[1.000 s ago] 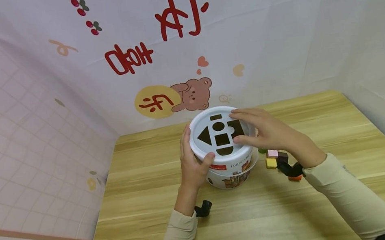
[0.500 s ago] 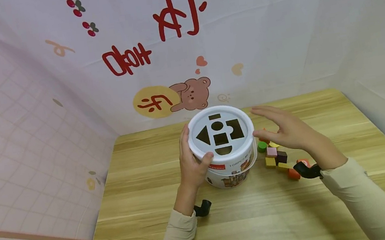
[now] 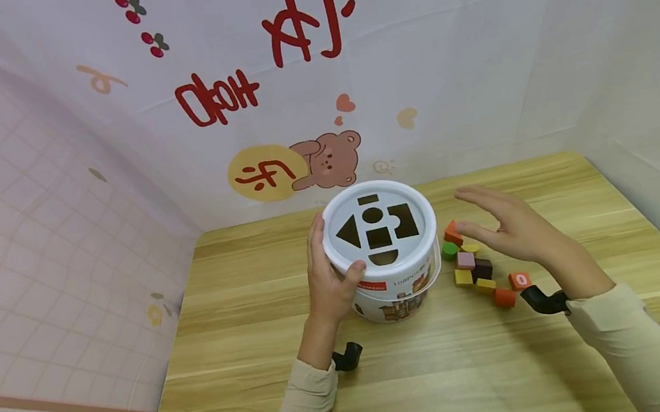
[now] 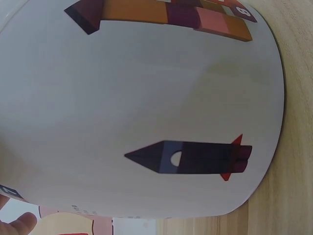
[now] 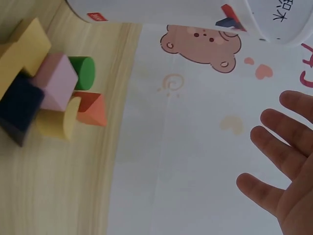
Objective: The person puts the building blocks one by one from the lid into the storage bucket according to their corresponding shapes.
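I judge the lid (image 3: 388,223) seated on the mid-frame bucket (image 3: 403,288), which the left hand (image 3: 328,283) grips, while the right hand (image 3: 513,229) spreads its fingers wide, empty, and blocks (image 3: 465,260) right of centre seem left over.

In the head view, "108PCS" stands on the bucket (image 3: 397,288) at mid-frame, beside a red label (image 3: 372,287) whose white letters are too small to read surely. An orange block (image 3: 520,280), right of centre, bears a white "0". Large red characters, unclear in reading, mark the wall (image 3: 451,76) at upper centre; another is on a yellow disc (image 3: 268,172) below them. In the left wrist view, a block printed on the bucket at upper right shows "8". In the right wrist view, "木" reads sideways on the bucket, upper right.
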A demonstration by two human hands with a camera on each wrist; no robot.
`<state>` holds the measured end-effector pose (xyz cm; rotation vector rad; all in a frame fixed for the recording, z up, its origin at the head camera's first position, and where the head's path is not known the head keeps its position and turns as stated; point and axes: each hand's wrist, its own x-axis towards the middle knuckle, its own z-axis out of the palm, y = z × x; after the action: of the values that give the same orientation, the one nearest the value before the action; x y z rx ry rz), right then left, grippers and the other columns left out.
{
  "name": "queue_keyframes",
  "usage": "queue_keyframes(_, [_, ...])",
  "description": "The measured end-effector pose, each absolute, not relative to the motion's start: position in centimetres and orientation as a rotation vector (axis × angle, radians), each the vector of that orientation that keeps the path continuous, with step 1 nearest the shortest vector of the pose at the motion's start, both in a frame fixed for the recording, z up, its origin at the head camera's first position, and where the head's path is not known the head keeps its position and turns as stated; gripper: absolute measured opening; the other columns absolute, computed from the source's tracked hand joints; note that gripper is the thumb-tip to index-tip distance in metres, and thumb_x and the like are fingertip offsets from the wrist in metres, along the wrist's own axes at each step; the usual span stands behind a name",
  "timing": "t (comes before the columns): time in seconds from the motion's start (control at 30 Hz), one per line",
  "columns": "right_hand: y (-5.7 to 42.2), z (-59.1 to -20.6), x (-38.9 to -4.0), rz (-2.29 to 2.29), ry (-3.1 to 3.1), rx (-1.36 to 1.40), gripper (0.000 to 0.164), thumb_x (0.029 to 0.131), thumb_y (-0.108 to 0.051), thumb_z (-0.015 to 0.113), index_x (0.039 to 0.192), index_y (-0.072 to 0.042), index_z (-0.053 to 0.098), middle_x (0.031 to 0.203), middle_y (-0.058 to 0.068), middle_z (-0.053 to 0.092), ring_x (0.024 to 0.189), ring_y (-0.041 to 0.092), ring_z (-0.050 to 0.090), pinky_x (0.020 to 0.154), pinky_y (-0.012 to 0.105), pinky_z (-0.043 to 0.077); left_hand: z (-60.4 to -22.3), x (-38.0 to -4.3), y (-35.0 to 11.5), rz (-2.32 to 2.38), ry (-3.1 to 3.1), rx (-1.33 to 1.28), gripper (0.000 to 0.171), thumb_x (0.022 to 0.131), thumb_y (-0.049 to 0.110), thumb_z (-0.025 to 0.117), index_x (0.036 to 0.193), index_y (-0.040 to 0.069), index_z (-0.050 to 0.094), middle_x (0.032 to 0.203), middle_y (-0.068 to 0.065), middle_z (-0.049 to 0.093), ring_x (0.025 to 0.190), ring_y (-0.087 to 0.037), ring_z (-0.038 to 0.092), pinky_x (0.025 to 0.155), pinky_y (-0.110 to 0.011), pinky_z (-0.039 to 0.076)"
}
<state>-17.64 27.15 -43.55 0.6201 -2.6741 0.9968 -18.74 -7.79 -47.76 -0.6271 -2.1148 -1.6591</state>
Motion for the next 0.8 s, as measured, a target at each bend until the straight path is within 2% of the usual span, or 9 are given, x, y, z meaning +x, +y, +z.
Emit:
queue_keyframes(0.13, [27.9,-44.5,-17.4,0.98,-2.669,0.606,0.062,0.096,-0.022,0.079,0.151,-0.004,0.056,0.154,0.02,0.053,0.143,0.046,0.046,0.111,0.071,0.037,-47.6,-18.7,-7.7,-1.665,-2.122,-0.623,0.108,0.087,0.076,0.063,0.167,0.014,0.025,0.17,-0.01,0.027,0.146,-0.027,0.041,0.114,-0.057,0.041])
queue_keyframes(0.43, [29.9,-46.7,-15.7,1.007,-2.731,0.512,0.064,0.097,-0.025,0.079,0.151,-0.003,0.054,0.154,0.025,0.051,0.142,0.053,0.043,0.106,0.075,0.038,-47.5,-19.0,-7.8,-1.658,-2.128,-0.634,0.111,0.087,0.077,0.062,0.167,0.009,0.025,0.17,-0.01,0.028,0.146,-0.026,0.041,0.115,-0.056,0.041])
queue_keyframes(0.63, [30.5,-47.8,-14.9,1.058,-2.785,0.42,0.066,0.098,-0.031,0.077,0.153,-0.004,0.052,0.156,0.025,0.048,0.144,0.052,0.04,0.107,0.075,0.036,-47.6,-19.1,-8.0,-1.654,-2.119,-0.627,0.109,0.087,0.077,0.063,0.167,0.012,0.026,0.17,-0.009,0.029,0.145,-0.028,0.043,0.114,-0.057,0.042])
queue_keyframes(0.8, [30.8,-48.7,-14.4,1.062,-2.798,0.37,0.065,0.098,-0.03,0.077,0.152,-0.003,0.053,0.155,0.025,0.05,0.143,0.052,0.042,0.107,0.074,0.037,-47.7,-19.1,-8.0,-1.654,-2.123,-0.628,0.109,0.087,0.077,0.062,0.167,0.013,0.026,0.169,-0.016,0.028,0.147,-0.029,0.041,0.115,-0.059,0.04])
